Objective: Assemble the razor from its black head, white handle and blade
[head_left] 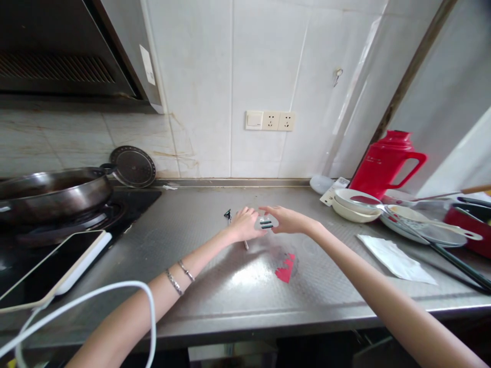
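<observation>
Over the middle of the steel counter, my left hand and my right hand hold a small pale, clear-looking piece with dark stripes between them. The fingers of both hands are closed on its edges. Beneath my left hand lies a thin stick-like item, its dark tip showing beyond the fingers. A red paper cutout lies flat on the counter, nearer the front edge and below my right hand. Two bracelets circle the left forearm.
At left, a large pan sits on the stove, with a phone and white cable in front. To the right stand a red thermos, stacked bowls, plates and a ladle, with a white tissue nearer the front.
</observation>
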`<state>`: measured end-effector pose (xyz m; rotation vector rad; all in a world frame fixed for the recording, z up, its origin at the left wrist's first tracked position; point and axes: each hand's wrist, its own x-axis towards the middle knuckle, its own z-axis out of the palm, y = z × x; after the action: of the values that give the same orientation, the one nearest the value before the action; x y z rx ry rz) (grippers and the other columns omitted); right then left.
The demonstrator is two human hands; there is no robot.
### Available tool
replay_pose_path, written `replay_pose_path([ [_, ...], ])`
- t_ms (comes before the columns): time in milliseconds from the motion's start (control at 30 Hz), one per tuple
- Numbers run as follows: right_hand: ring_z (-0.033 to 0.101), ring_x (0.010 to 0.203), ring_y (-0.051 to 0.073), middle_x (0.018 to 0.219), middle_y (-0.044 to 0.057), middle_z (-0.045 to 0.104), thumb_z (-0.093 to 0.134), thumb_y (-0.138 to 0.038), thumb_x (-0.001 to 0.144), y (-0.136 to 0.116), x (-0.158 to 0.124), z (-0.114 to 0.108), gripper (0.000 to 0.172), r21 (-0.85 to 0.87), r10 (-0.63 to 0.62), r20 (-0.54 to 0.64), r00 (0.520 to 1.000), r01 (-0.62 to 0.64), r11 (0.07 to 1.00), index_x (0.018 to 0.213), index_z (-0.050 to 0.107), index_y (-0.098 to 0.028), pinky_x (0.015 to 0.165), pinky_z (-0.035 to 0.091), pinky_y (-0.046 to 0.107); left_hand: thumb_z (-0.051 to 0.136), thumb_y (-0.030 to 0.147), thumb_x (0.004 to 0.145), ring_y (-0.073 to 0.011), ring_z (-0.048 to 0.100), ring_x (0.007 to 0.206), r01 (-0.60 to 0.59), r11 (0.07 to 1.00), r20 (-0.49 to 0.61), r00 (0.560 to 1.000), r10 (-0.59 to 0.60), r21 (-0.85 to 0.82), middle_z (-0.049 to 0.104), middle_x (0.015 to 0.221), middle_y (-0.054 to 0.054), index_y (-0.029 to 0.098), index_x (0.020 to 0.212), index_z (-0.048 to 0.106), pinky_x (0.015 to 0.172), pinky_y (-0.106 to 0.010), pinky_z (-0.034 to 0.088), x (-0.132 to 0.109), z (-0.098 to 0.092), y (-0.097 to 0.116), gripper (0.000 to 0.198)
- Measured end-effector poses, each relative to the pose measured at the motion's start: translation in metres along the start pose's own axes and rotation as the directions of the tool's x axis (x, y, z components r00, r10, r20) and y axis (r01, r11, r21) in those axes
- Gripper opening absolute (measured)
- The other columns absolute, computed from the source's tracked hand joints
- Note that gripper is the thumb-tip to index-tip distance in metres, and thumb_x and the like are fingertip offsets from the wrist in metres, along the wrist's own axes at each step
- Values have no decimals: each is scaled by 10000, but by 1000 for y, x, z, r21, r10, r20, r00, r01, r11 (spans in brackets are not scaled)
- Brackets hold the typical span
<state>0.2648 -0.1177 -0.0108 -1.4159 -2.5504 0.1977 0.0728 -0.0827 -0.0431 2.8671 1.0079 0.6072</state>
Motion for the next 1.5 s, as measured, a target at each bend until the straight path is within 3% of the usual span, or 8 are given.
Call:
replay_pose_path([
  [267, 529, 1059, 224, 1168, 77, 578, 592, -114, 641, -1, 3, 8, 741, 5, -17, 1, 1000, 17, 1000, 1333, 353, -225, 864, 407, 323, 598, 546, 666, -265, 456, 1034, 41, 998, 42, 998, -42, 38, 544, 1059, -92, 185, 1083, 561, 877, -354, 380, 3, 7, -11, 553],
  [433, 458, 1169, 248, 1299, 119, 478, 595, -217, 695, 8, 0, 13, 704, -6, 5, -96, 995, -6, 1000, 1351, 342, -211, 927, 387, 378, 582, 541, 669, -268, 447, 1020, 77, 993, 88, 992, -85, 90, 505, 1053, -102, 168, 1043, 579, 872, -358, 378, 8, 5, -22, 528],
  [800, 588, 940, 210, 1115, 119, 601, 545, -226, 744, 41, -7, 29, 633, 85, 110, -82, 990, -103, 991, 1346, 356, -179, 820, 446, 336, 573, 465, 670, -283, 409, 1021, 191, 974, 166, 964, -210, 123, 464, 1026, -109, 177, 886, 619, 862, -393, 358, 6, 14, -45, 363],
  [1000, 604, 851, 174, 1068, 92, 621, 538, -197, 736, 50, -2, 35, 564, 111, 141, -119, 983, -128, 986, 1289, 425, -188, 765, 449, 286, 600, 479, 653, -287, 387, 1034, 179, 982, 100, 978, -185, 65, 445, 1061, -111, 174, 914, 610, 875, -402, 350, 5, 20, -49, 402],
  [1100, 602, 781, 157, 944, 68, 656, 512, -217, 752, 51, 2, 33, 394, 100, 196, -148, 969, -182, 978, 1143, 544, -179, 706, 438, 248, 568, 489, 699, -264, 392, 1026, 197, 980, -5, 980, -197, -2, 457, 1038, -92, 191, 960, 596, 889, -389, 347, 0, 18, -54, 397],
  [1200, 583, 690, 143, 789, 42, 660, 478, -282, 782, 55, 8, 29, 197, 77, 299, -196, 934, -290, 954, 866, 631, -191, 617, 400, 220, 506, 397, 774, -236, 425, 978, 266, 963, -120, 956, -269, -39, 497, 919, -76, 182, 850, 605, 870, -361, 361, -9, 12, -66, 249],
  [1333, 529, 589, 126, 641, 35, 622, 425, -364, 804, 64, 20, 28, 297, 105, 385, -249, 889, -371, 923, 657, 596, -171, 549, 347, 211, 459, 284, 792, -203, 488, 859, 426, 902, -174, 885, -432, -71, 552, 777, -69, 163, 665, 596, 794, -307, 387, -23, 2, -95, 223],
  [1500, 466, 526, 111, 539, 19, 564, 395, -402, 807, 70, 42, 46, 376, 149, 404, -266, 875, -377, 914, 589, 577, -155, 507, 305, 208, 457, 232, 754, -164, 525, 734, 578, 813, -171, 796, -580, -68, 592, 699, -50, 156, 597, 587, 709, -265, 382, -41, 1, -125, 219],
])
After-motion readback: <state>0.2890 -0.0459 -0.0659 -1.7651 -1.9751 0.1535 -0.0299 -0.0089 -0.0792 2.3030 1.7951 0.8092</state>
